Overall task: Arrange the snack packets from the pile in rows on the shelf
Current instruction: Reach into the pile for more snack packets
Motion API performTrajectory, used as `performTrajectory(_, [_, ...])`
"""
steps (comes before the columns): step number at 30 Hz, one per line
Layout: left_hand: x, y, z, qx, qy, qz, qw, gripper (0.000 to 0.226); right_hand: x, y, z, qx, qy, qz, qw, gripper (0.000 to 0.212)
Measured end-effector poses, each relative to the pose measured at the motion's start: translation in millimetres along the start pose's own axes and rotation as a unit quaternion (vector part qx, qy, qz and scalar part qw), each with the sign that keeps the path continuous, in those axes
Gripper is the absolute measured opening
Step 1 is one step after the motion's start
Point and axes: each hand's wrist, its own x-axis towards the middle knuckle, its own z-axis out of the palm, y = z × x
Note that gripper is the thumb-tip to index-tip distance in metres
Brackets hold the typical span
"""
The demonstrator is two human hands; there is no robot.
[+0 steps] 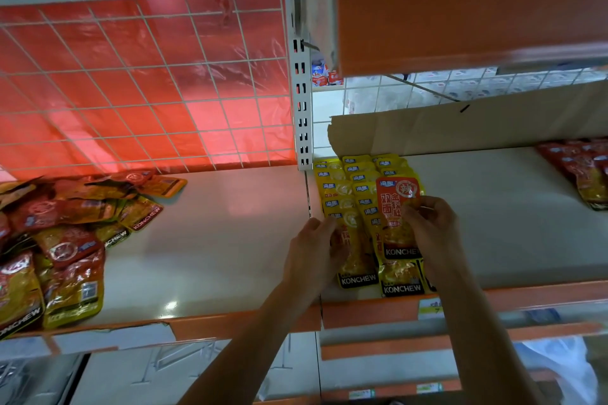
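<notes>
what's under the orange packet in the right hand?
Overlapping rows of yellow packets. The orange packet, pinched by the right hand, sits over the rightmost row. The packets directly beneath it, and the shelf surface there, are covered.

One view only: your head cam, wide-angle, close to the shelf [210, 240], facing forward and tilted down onto it. Your forearms come in from 6 o'clock. Your left hand [312, 250] and right hand [434, 227], which pinches the orange packet [398, 204], land just right of centre. Rows of packets [345, 187] sit between them. Pile [65, 240] at 9 o'clock, cut by the frame edge. Wire grid back [148, 92] at 11 o'clock; upper shelf underside [460, 3] fills 1 o'clock.
</notes>
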Motion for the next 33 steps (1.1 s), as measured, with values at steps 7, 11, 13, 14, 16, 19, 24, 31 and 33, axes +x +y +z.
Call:
performTrajectory(7, [-2,3,-5,0.086,-0.032,-0.027,0.995,0.042,-9,5,-7,0.004,0.010,0.004,1.000,0.022])
performTrajectory(11, [0,15,-6,0.073,0.023,-0.003,0.997,0.037,-14,6,-18,0.023,0.012,0.006,1.000,0.022])
performTrajectory(13, [6,27,-1,0.071,0.065,0.029,0.995,0.033,-15,6,-26,0.044,0.010,0.007,0.999,0.020])
performTrajectory(14, [10,33,3,0.074,0.080,0.043,0.993,0.032,-14,6,-30,0.050,0.007,0.006,0.999,0.019])
performTrajectory(16, [17,48,15,0.089,0.099,0.072,0.988,0.031,-9,6,-42,0.052,0.003,0.001,0.999,0.018])
performTrajectory(19, [29,77,36,0.126,0.112,0.107,0.980,0.035,5,3,-66,0.052,-0.008,-0.009,0.999,0.017])
performTrajectory(24, [55,141,87,0.117,0.098,0.149,0.977,0.033,38,-2,-126,0.054,-0.016,-0.018,0.998,0.018])
performTrajectory(31, [84,233,155,-0.258,-0.029,-0.069,0.963,0.038,89,5,-211,0.014,0.005,-0.047,0.999,0.016])
performTrajectory(33, [92,246,174,-0.294,-0.048,-0.098,0.949,0.039,98,7,-232,-0.011,-0.001,-0.059,0.998,0.017])
